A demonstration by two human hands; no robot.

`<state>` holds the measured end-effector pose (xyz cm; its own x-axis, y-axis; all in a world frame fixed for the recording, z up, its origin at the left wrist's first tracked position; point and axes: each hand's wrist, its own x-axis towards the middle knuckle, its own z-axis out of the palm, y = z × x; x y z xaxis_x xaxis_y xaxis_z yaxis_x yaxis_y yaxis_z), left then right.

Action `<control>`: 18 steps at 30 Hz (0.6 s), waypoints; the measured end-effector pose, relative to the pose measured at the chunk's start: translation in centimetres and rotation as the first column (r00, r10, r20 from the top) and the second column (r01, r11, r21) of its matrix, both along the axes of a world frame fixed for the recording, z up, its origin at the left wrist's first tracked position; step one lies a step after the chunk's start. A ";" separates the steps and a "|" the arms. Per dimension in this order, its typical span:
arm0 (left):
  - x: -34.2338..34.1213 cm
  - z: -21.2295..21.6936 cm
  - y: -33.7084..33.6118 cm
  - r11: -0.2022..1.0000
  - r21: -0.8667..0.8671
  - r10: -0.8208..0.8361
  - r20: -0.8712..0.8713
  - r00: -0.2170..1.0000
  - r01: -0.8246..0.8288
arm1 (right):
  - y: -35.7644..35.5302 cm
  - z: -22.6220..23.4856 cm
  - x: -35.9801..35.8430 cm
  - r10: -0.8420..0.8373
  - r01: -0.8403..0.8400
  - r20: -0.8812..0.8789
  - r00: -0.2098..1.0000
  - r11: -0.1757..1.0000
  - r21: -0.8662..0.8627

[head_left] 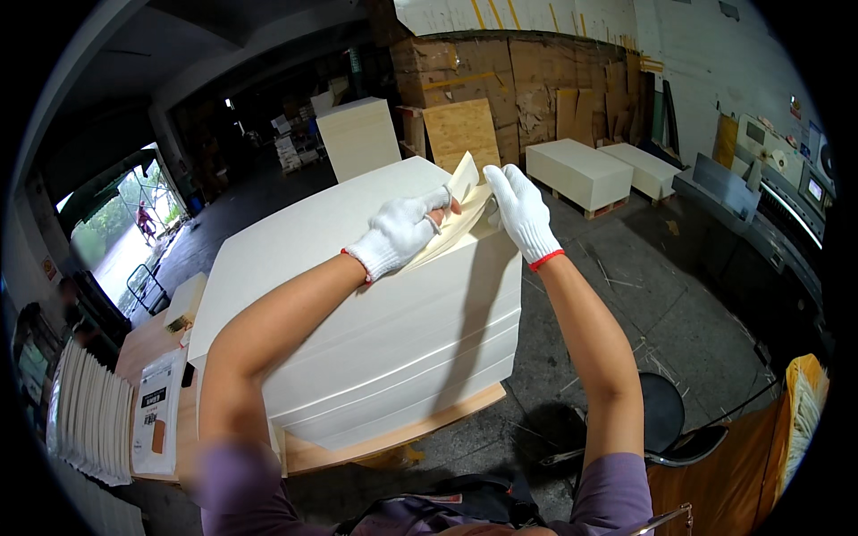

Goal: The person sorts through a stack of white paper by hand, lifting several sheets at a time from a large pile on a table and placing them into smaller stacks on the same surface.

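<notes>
A tall stack of large cream-white paper sheets [402, 326] stands in front of me on a wooden board. At its far right corner, several top sheets [465, 180] are bent upward and fanned. My left hand [400, 230], in a white knitted glove with some bare fingertips showing, is closed on these lifted sheets. My right hand [521, 213], in a white glove with a red cuff, is at the same corner, its fingers pressed together along the sheets' edge. Its thumb is partly hidden by the paper.
A wooden table [147, 344] at the left bears a pile of sheets [88, 420] and a printed packet [157, 415]. More paper stacks [581, 171] stand on pallets at the back right. A grey machine [760, 201] and a black stool [660, 411] are on the right.
</notes>
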<state>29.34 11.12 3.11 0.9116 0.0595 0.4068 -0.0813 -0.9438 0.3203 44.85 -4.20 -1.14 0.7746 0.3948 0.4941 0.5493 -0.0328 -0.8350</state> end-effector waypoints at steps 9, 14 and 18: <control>-0.8 0.8 -1.7 0.990 -0.107 0.083 -0.123 0.989 -0.096 | -0.1 -0.5 0.2 0.009 -0.009 0.002 1.000 0.999 0.041; -1.0 -0.3 -1.4 0.983 0.178 -0.048 0.075 0.996 0.034 | -1.4 1.0 -1.3 0.044 -0.042 -0.047 0.998 0.998 0.043; -1.3 -0.4 -1.9 0.978 0.208 -0.034 0.147 0.988 0.002 | -4.8 1.0 0.4 -0.197 0.240 0.195 0.961 0.942 -0.233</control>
<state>28.05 9.22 2.74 0.8397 -0.0562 0.5402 -0.1309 -0.9862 0.1009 45.25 -9.03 -0.11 0.7710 0.3535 0.5296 0.6350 -0.3652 -0.6807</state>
